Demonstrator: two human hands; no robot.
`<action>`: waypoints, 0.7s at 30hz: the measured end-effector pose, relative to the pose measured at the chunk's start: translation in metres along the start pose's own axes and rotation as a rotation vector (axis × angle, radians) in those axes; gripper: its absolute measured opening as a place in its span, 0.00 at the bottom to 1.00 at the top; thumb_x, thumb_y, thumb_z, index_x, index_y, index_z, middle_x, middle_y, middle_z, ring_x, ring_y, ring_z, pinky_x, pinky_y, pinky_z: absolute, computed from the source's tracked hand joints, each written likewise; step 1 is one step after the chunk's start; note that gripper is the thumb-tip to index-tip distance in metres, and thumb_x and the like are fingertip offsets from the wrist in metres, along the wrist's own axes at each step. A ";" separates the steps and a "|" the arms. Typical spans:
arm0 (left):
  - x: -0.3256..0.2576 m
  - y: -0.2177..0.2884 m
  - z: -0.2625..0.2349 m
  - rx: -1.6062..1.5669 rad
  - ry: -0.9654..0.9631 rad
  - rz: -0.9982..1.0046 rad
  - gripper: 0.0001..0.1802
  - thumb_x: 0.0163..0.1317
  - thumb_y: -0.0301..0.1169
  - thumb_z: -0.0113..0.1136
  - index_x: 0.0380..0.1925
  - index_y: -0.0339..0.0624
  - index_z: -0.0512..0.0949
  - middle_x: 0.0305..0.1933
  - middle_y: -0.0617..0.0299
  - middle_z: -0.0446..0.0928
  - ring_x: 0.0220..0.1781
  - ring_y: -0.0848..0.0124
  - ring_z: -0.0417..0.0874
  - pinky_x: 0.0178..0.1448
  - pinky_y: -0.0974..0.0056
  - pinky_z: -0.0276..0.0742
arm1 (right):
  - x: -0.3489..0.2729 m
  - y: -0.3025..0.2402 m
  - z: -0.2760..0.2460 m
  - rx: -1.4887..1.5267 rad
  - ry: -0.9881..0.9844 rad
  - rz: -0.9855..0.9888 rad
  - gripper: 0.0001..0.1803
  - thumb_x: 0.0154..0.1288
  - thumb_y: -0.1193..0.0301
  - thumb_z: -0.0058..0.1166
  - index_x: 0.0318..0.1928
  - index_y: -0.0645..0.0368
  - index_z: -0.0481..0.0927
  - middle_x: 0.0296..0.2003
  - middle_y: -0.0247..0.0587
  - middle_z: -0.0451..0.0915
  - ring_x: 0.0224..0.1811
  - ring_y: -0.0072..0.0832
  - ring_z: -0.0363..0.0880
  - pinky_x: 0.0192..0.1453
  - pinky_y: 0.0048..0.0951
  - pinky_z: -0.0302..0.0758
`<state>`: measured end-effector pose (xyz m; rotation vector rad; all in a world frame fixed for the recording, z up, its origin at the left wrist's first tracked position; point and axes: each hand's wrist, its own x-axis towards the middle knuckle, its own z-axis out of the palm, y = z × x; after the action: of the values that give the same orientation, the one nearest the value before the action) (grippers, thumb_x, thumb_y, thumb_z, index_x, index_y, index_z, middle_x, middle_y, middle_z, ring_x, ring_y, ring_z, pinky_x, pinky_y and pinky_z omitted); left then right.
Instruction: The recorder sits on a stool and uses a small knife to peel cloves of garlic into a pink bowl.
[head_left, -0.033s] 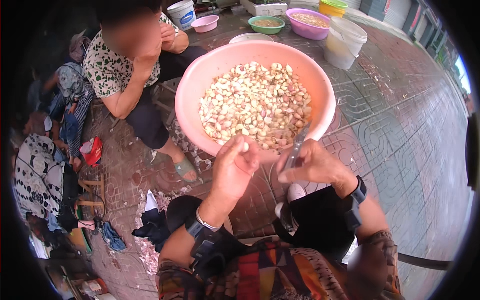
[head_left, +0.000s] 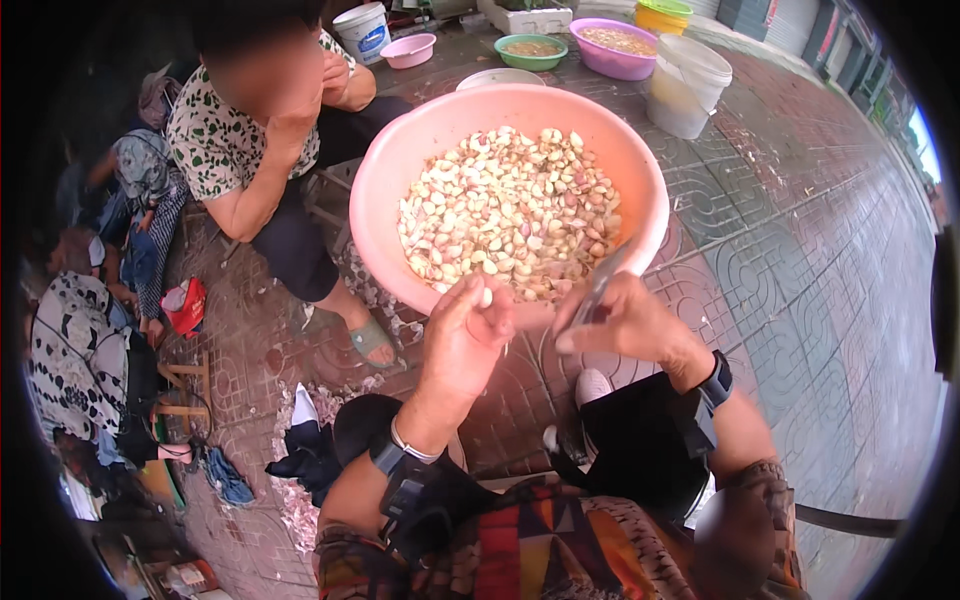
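Note:
A large pink basin [head_left: 643,160] full of garlic cloves [head_left: 510,205], many pale and some with purplish skin, stands in front of me. At its near rim, my left hand [head_left: 462,335] pinches a pale garlic clove [head_left: 486,297] between thumb and fingers. To the right of it, my right hand [head_left: 640,325] grips a knife [head_left: 598,290], its blade tilted up toward the basin's near right rim. Motion blurs the knife and the fingers around it. The two hands are apart.
Another person [head_left: 245,140] sits at the left beside the basin. Beyond it stand a green basin [head_left: 532,62], a purple basin [head_left: 612,70] and a white bucket [head_left: 690,85]. Garlic skins [head_left: 300,515] litter the paving at lower left, near a wooden stool [head_left: 185,385].
The knife and the fingers of my right hand have shifted slightly and look more blurred. My left hand keeps the clove in nearly the same place.

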<state>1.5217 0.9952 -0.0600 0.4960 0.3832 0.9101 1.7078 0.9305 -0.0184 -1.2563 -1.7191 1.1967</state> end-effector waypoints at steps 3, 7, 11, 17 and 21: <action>0.001 -0.002 -0.001 0.165 0.111 -0.087 0.07 0.59 0.30 0.51 0.35 0.39 0.70 0.30 0.62 0.71 0.24 0.75 0.69 0.25 0.74 0.62 | 0.003 -0.006 -0.008 0.467 0.371 -0.005 0.05 0.50 0.77 0.58 0.30 0.63 0.78 0.23 0.31 0.77 0.26 0.16 0.73 0.30 0.18 0.69; 0.002 -0.001 -0.013 0.147 0.081 -0.127 0.10 0.58 0.34 0.54 0.34 0.40 0.71 0.29 0.64 0.71 0.25 0.75 0.69 0.25 0.74 0.62 | -0.002 -0.004 0.002 0.309 0.266 -0.046 0.04 0.51 0.77 0.60 0.28 0.60 0.77 0.23 0.27 0.74 0.25 0.12 0.69 0.29 0.17 0.67; 0.017 0.012 -0.003 0.165 0.165 -0.121 0.09 0.60 0.34 0.52 0.35 0.40 0.71 0.29 0.64 0.71 0.26 0.73 0.70 0.26 0.73 0.62 | -0.011 -0.007 0.002 0.341 0.267 -0.012 0.06 0.51 0.75 0.61 0.28 0.60 0.77 0.22 0.26 0.73 0.26 0.11 0.68 0.28 0.16 0.65; 0.054 0.022 -0.004 0.251 0.166 -0.127 0.07 0.59 0.32 0.52 0.34 0.41 0.72 0.27 0.64 0.71 0.25 0.73 0.70 0.25 0.71 0.61 | -0.003 -0.011 0.008 0.238 0.279 -0.067 0.06 0.50 0.76 0.60 0.28 0.61 0.76 0.21 0.25 0.72 0.24 0.11 0.67 0.26 0.15 0.64; 0.027 0.015 -0.003 0.132 0.070 -0.143 0.07 0.58 0.31 0.53 0.34 0.41 0.72 0.28 0.66 0.72 0.27 0.76 0.71 0.26 0.75 0.64 | -0.006 -0.010 0.008 0.182 0.232 -0.021 0.05 0.47 0.77 0.61 0.25 0.62 0.77 0.20 0.28 0.73 0.22 0.11 0.66 0.24 0.15 0.60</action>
<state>1.5251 1.0258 -0.0571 0.5517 0.5382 0.7682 1.6995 0.9215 -0.0115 -1.2120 -1.4203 1.1202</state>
